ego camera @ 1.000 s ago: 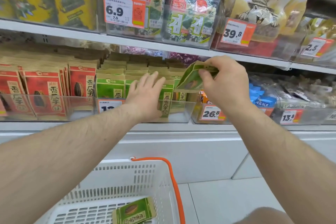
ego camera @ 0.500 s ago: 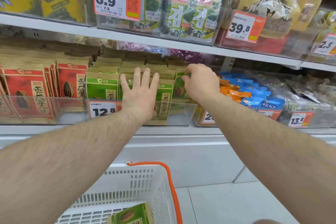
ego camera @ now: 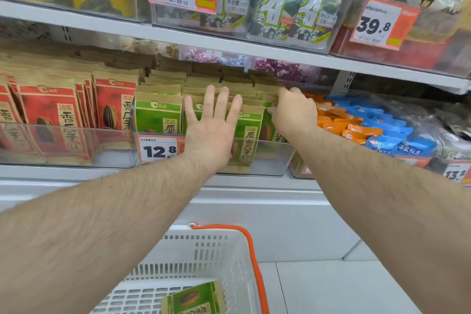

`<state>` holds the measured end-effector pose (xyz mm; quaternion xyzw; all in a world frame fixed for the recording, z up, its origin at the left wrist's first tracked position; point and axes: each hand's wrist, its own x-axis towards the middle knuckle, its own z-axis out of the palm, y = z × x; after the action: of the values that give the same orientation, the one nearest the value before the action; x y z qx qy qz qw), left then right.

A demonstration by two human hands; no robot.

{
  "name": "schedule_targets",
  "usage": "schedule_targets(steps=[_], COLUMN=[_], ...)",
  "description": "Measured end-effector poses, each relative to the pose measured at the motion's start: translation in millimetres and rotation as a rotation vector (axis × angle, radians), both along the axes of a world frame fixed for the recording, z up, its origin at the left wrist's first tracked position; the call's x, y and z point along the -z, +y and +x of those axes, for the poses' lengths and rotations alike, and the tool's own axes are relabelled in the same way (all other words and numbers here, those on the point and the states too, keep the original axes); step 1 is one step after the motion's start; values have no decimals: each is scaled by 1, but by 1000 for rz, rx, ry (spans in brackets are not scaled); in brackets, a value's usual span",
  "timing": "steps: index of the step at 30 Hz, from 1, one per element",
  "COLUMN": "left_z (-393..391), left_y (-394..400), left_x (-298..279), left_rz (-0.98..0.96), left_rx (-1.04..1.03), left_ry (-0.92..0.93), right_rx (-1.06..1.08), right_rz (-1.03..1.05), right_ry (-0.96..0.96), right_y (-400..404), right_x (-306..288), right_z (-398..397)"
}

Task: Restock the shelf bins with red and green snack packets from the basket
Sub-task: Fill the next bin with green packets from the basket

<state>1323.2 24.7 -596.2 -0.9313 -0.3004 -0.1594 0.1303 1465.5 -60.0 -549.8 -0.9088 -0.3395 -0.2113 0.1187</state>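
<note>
- On the far left, the red snack packets [ego camera: 48, 120] stand packed in a clear bin [ego camera: 76, 145]. Three red fronts can be seen plainly; the ones behind are too close together to count.
- Next come the green snack packets [ego camera: 158, 115], standing in rows in their own clear bin [ego camera: 270, 158]. Four green fronts show in the first row, with many brown tops behind them, too many to count.
- One price tag [ego camera: 158, 150] reading 12.8 hangs on the front of the green bin.
- The left hand [ego camera: 212, 130] lies flat on the front green packets, fingers straight and spread apart, pressing on them.
- The right hand [ego camera: 293, 112] is at the right end of the green rows. Its fingers are curled on the top of one green packet [ego camera: 267, 127] that sits in the bin.
- To the right lie orange packets [ego camera: 356, 130] and blue packets [ego camera: 407, 145], piled up, so no clear count.
- Below, one white basket [ego camera: 198, 252] with an orange handle [ego camera: 252, 257] holds one green packet [ego camera: 193, 298].
</note>
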Motion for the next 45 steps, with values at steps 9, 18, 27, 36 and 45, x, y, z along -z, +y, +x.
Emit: schedule_targets(steps=[9,18,27,36,45], left_z=[2,-9,-92,-225,-254], left_y=[0,-5,-20,-6,13], left_x=[0,-8,16,68,99], left_rz=[6,20,-40,-433,-669], left_rx=[-19,19,70,-35,-55], left_ry=[7,20,111,474,526], right_rx=[37,-45,-646,-834,-622], right_rz=[58,221,432,-315,-1187], right_ry=[21,-3,-491,111,471], right_y=[-1,-21,-17,5,-24], right_x=[-1,-3,52,210,348], right_z=[-1,-19,-109,-207,-261])
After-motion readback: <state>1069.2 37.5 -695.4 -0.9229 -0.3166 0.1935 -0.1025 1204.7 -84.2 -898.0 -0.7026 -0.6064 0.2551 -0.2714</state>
